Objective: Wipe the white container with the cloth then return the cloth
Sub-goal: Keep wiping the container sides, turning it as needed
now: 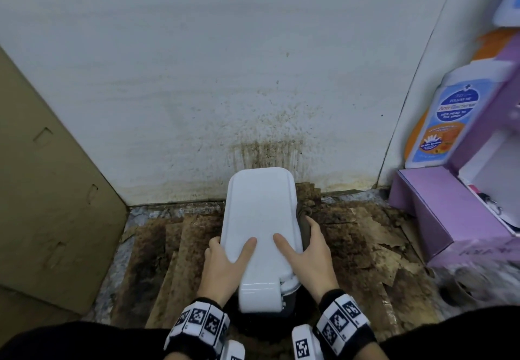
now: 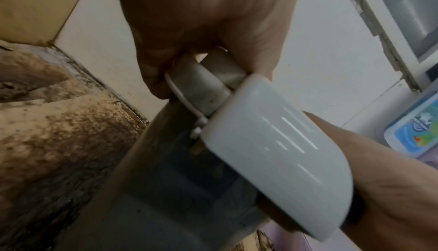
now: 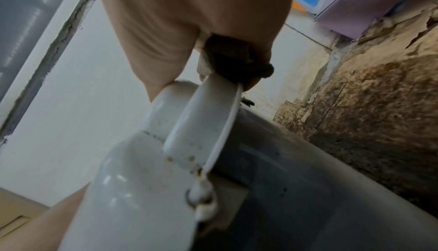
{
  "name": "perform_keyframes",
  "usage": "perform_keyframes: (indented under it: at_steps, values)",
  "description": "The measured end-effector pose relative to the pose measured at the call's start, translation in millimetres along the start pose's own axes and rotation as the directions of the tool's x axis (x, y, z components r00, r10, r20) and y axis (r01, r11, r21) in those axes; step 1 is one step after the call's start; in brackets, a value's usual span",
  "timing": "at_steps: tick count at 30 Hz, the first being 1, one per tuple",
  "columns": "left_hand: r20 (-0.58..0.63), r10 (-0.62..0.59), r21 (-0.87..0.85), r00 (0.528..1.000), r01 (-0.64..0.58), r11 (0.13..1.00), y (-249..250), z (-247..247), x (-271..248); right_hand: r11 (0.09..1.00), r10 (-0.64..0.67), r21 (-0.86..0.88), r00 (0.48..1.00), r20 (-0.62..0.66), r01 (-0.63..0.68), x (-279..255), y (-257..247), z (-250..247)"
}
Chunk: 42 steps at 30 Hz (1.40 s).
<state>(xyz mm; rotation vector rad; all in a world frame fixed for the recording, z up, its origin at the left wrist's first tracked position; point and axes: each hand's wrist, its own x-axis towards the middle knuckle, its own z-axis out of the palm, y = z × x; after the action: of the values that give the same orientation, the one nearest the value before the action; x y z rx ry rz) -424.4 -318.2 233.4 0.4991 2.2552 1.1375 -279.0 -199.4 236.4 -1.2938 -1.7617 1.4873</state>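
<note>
The white container [image 1: 260, 213] stands on stained cardboard close to the wall, its lid down. My left hand [image 1: 223, 264] grips its left edge, thumb lying on the lid and fingers curled under the rim [image 2: 163, 84]. My right hand [image 1: 311, 252] grips the right edge, thumb on the lid. Its fingers press a dark brown cloth [image 1: 305, 214] against the container's side. In the right wrist view the bunched cloth [image 3: 237, 58] sits between my fingers and the lid's rim [image 3: 213, 105]. The grey lower body [image 2: 166, 198] shows below the lid.
A tan cardboard box [image 1: 47, 190] leans at the left. A purple box [image 1: 450, 213] and a blue-labelled wash bottle [image 1: 450, 123] stand at the right. The white wall [image 1: 253, 78] behind is spattered brown. Torn, stained cardboard [image 1: 365, 247] covers the floor.
</note>
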Motion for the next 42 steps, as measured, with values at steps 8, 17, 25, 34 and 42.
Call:
perform_keyframes:
  at_steps: [8,17,25,34,42]
  values:
    - [0.119,0.128,0.003,0.985,-0.129,0.992,5.7,-24.0,16.2,0.995,0.05,0.092,0.978,-0.202,-0.032,-26.8,-0.4,21.7]
    - [0.211,0.192,0.166,0.958,-0.228,0.959,9.0,-41.1,38.6,0.978,0.134,0.198,0.94,-0.315,-0.073,-49.2,9.6,55.3]
    - [0.154,0.122,0.297,0.98,-0.164,0.941,7.9,-40.1,30.3,0.966,0.086,0.257,0.957,-0.276,-0.013,-2.5,14.8,28.0]
    - [-0.021,-0.038,0.156,0.999,0.041,0.987,3.6,-33.4,-33.4,0.98,0.039,0.197,0.992,-0.121,-0.014,84.7,-16.8,-14.8]
    - [-0.014,-0.103,-0.033,0.995,0.103,0.994,0.4,-33.9,-33.3,0.985,0.008,0.17,0.999,0.037,-0.014,118.6,-22.4,-35.9]
